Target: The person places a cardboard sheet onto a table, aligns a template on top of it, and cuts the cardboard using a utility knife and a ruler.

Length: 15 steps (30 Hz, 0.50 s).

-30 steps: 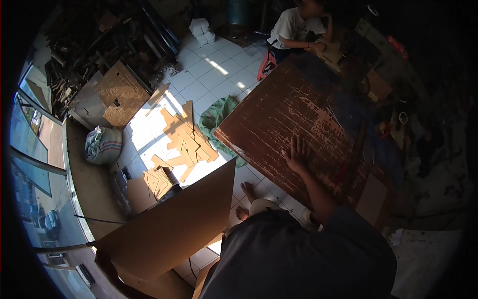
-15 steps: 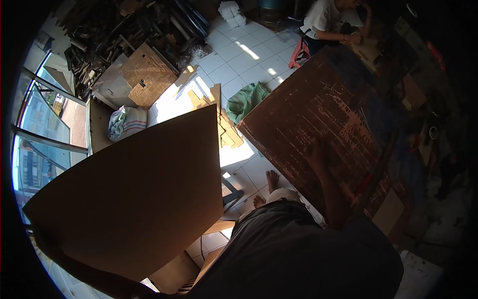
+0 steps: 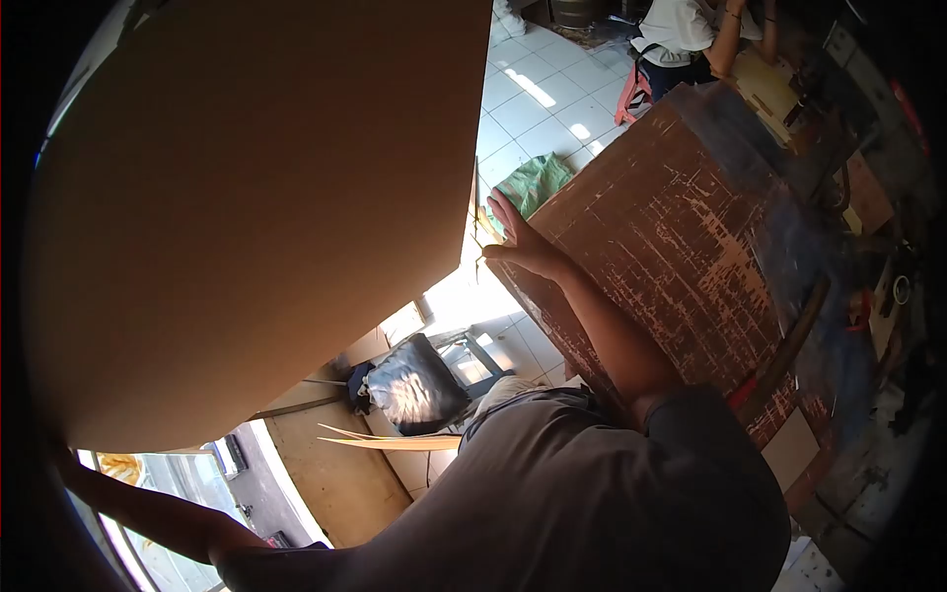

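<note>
A large flat brown board [image 3: 266, 217] is tilted up across the left of the view. My left hand [image 3: 67, 462] grips its lower left edge; the fingers are dark and mostly hidden there. Above the near left corner of a worn brown worktable [image 3: 641, 217], my right hand [image 3: 528, 247] is open, thumb and fingers spread. It is close to the board's right edge, with a narrow gap between them. The scratched tabletop lies under my right forearm.
A green sack [image 3: 538, 183] lies on the tiled floor [image 3: 533, 59] beyond the table. A black-cushioned seat [image 3: 414, 385] stands below the board. At the back right sits a person in a white shirt [image 3: 681, 30]. A handled tool [image 3: 789, 335] and a small pale panel [image 3: 792, 446] lie on the table.
The board has been lifted and swung upward, now covering the window and wood pile. My right hand has left the tabletop and moved left toward the board's edge.
</note>
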### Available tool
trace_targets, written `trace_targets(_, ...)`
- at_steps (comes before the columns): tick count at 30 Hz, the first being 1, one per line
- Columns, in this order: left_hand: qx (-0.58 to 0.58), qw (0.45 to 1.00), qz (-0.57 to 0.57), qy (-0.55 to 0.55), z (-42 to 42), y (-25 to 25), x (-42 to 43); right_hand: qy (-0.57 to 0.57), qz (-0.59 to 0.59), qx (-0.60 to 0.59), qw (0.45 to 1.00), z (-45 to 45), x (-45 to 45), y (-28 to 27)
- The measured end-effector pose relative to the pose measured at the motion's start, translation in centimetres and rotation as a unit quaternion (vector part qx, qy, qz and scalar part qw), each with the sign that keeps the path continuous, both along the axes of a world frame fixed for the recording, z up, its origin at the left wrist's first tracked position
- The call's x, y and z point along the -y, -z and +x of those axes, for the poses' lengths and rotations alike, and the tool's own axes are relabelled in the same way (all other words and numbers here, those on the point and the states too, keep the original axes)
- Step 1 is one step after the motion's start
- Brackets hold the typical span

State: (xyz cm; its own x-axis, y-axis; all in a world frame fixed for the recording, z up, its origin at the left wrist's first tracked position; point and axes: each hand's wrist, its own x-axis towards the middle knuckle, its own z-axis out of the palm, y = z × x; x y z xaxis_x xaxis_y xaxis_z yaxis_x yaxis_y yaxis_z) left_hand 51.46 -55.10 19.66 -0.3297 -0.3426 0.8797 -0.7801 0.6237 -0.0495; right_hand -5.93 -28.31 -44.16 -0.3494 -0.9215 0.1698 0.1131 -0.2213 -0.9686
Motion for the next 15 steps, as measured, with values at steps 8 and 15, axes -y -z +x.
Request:
trace_targets(8,-0.106,0.966,0.170,0.166,-9.8,3.4,6.1,0.052,-0.054,0.057,0.996,-3.4,3.7,-3.5)
trace_targets(15,-0.171,0.866,0.345,0.320,-20.4,9.9,18.7,0.190,-0.122,0.130,0.965,-5.4,-5.2,-6.1)
